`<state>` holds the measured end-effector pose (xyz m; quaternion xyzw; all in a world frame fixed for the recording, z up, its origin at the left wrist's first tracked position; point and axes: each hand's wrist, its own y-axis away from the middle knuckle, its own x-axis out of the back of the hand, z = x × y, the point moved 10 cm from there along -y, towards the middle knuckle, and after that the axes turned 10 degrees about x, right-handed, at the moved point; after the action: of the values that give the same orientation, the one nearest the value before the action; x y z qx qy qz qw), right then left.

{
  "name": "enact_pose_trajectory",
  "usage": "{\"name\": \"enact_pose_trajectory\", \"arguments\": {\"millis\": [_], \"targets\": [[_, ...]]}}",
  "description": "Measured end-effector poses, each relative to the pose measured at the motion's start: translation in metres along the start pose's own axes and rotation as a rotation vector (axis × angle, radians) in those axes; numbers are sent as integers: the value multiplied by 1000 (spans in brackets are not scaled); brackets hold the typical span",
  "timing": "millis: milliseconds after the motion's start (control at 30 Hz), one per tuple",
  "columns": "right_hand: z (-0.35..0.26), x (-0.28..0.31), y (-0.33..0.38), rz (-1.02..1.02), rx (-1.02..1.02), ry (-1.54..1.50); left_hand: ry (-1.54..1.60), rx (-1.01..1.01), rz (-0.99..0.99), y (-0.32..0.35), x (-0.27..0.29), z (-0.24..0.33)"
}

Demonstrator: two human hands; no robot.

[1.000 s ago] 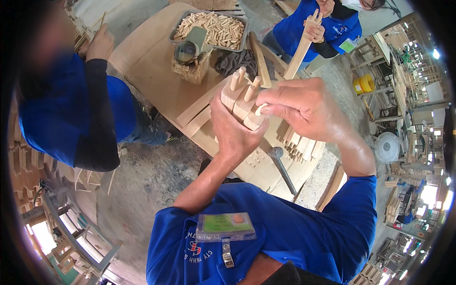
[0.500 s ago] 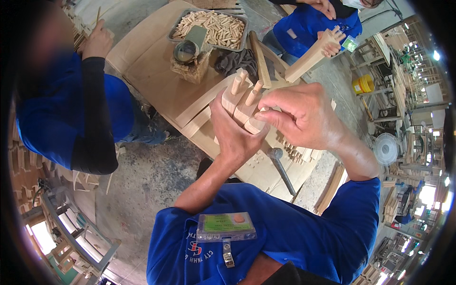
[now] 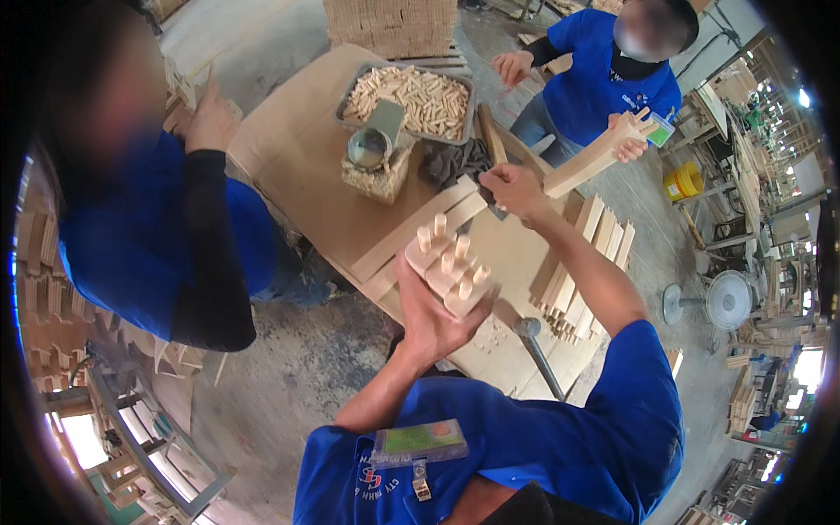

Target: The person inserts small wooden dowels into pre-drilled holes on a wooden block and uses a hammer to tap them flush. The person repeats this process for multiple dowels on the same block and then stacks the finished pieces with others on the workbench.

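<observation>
My left hand (image 3: 429, 317) grips a bundle of pale wooden pieces (image 3: 422, 265) side by side, their ends facing up. Several round wooden dowels (image 3: 448, 262) stick up from those ends. Beyond the bundle, my right hand (image 3: 518, 191) is over the far side of the table, beside a dark cloth (image 3: 455, 163). Its thumb and fingertips are drawn together; whether they pinch anything is too small to tell. Close by the left hand lies a hammer-like tool (image 3: 535, 350) with a grey handle, partly covered by the bundle.
A grey tray (image 3: 471, 103) heaped with dowels stands at the back of the cardboard-covered table (image 3: 297, 114). Before it, a cup (image 3: 368, 149) sits on a wooden block (image 3: 378, 182). Wooden strips (image 3: 573, 280) lie at right. Co-workers stand left and back right; the latter holds dowelled wood (image 3: 595, 157).
My right hand has left the bundle and reached away toward the dark cloth. The dowel it was holding at the nearest piece now stands there with the others. My view has shifted.
</observation>
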<state>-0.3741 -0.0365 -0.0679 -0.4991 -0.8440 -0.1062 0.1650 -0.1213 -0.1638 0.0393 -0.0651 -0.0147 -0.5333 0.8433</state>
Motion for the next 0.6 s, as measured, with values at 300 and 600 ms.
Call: {"name": "enact_pose_trajectory", "arguments": {"millis": [300,600], "targets": [[-77,18,-95,316,516,551,41,-105,-170,4,-21,2],[93,31,226,153,-51,481,127,-135,-215,4,-52,-1]]}}
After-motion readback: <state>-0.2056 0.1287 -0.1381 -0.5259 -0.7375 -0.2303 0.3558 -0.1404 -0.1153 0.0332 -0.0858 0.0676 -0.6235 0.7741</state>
